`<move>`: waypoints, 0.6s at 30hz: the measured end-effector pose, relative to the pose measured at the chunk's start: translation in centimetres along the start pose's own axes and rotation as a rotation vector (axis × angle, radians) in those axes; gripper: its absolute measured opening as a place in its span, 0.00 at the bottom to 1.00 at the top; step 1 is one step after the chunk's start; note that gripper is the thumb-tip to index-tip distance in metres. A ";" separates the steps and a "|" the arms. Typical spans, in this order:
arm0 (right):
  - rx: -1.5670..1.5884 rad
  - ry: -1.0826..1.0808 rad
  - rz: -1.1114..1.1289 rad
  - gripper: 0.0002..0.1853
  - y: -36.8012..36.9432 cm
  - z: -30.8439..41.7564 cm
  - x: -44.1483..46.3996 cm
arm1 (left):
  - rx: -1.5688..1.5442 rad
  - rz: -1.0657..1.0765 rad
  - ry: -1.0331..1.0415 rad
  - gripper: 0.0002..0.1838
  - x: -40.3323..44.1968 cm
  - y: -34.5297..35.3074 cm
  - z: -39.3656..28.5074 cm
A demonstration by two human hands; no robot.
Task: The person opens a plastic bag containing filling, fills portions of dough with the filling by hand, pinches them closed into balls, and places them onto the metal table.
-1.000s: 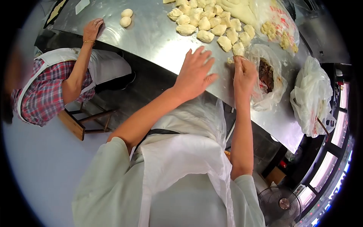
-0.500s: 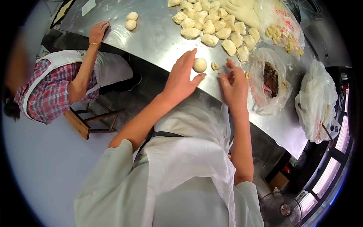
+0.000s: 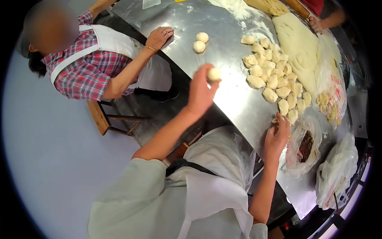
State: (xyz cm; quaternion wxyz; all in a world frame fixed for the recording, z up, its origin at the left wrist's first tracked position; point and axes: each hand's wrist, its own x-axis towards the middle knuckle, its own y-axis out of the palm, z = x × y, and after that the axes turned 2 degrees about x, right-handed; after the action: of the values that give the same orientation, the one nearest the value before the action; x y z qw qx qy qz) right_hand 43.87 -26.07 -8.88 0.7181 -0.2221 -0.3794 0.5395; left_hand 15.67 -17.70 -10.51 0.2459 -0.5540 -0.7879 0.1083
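Note:
My left hand (image 3: 202,89) is closed round a smooth, pale dough ball (image 3: 214,74), held over the metal table near its edge. Loosely bent, the fingers of my right hand (image 3: 277,135) rest low over the table, thumb apart from the forefinger. A small scrap of dough (image 3: 274,120) lies at those fingertips; whether they touch it is unclear. Just beyond are several rough dough pieces (image 3: 272,81) in a cluster. Two finished-looking round dough balls (image 3: 199,46) sit farther left. A clear plastic bag with dark brown filling (image 3: 305,146) stands right of my right hand.
A large dough slab (image 3: 296,51) lies behind the pieces, beside loose flour (image 3: 234,8). Across the metal table (image 3: 234,101), another person's hand (image 3: 317,25) is at a rolling pin (image 3: 298,8). A seated co-worker's hand (image 3: 160,38) rests on the left edge. White plastic bags (image 3: 337,171) hang at right.
My left hand has taken hold of the dough ball and lifted it leftward toward the two others. My right hand stays near the scrap, fingers more bent. The view has swung left.

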 end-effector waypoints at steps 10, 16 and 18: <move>0.047 -0.052 0.032 0.21 -0.8 0.2 -2.5 | 0.157 -0.248 0.151 0.26 9.0 -5.5 8.6; -0.103 -0.254 -0.042 0.22 1.2 0.9 0.8 | -0.127 -0.093 0.163 0.29 9.7 -4.8 11.7; -0.142 -0.264 -0.038 0.23 2.6 0.0 2.1 | -0.147 -0.200 0.106 0.29 8.7 -5.0 12.7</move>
State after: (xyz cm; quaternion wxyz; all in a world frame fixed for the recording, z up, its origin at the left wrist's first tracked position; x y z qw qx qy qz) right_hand 42.59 -23.22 -10.11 0.6544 -0.1924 -0.5118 0.5222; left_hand 2.80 -10.22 -16.83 0.2554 -0.4943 -0.8309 -0.0039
